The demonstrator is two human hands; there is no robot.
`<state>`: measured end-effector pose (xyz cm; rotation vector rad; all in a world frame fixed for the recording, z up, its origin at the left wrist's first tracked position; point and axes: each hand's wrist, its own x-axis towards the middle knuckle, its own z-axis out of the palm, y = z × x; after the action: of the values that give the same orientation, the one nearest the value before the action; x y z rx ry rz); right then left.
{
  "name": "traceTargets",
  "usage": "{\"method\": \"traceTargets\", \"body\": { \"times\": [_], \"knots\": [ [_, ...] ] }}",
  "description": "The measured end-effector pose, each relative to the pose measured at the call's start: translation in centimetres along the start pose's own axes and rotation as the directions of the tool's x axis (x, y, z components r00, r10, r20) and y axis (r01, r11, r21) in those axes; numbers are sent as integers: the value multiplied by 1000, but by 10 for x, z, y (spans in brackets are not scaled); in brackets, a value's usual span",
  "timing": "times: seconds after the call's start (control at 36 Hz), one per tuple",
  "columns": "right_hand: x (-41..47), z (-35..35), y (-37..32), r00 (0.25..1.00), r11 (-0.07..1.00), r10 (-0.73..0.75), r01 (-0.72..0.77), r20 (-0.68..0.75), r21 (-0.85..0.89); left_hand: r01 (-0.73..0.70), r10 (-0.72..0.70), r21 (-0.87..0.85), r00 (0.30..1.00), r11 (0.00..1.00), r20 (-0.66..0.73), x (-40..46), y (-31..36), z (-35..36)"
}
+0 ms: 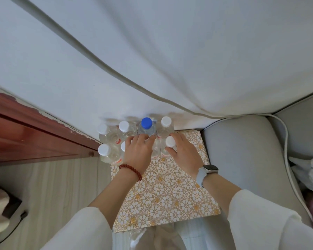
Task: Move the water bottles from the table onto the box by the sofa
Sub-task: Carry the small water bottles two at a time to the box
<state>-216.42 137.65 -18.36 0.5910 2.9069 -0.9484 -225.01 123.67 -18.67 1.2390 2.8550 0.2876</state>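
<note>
Standing clustered on the box (163,186), the water bottles (146,126) sit under both hands (138,150), fingers loosely spread, touching them.

Clear water bottles (116,139) standing upright in a tight cluster of two rows at far end of box (163,192). All white-capped bar one blue-capped bottle (146,126) in back row. Near-row bottles partly hidden behind hands. Box top flat, patterned with white and gold flowers, wedged just beside grey sofa (242,150), near end bare.
</note>
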Motion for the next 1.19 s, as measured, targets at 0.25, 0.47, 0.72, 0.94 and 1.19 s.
{"method": "traceTargets", "body": {
  "times": [0.25, 0.47, 0.72, 0.94, 1.19],
  "knots": [
    [-19, -14, -15, 991, 984, 134, -132, -16, 120, 102, -102, 39, 995, 994, 5, -20, 9, -12],
    [-58, -32, -91, 997, 965, 46, -59, 55, 256, 478, -504, -348, 864, 807, 19, -93, 5, -76],
    [-128, 10, -239, 921, 908, -334, 257, 202, 331, 746, -797, -298, 595, 596, -103, -271, -66, -168],
    [-307, 91, -407, 662, 733, -672, 530, 332, 427, 882, -910, -312, 246, 353, -335, -542, -73, -246],
    [-581, 190, -535, 164, 502, -820, 668, 549, 549, 898, -867, -425, -297, -111, -401, -881, 8, -277]
  ]
}}
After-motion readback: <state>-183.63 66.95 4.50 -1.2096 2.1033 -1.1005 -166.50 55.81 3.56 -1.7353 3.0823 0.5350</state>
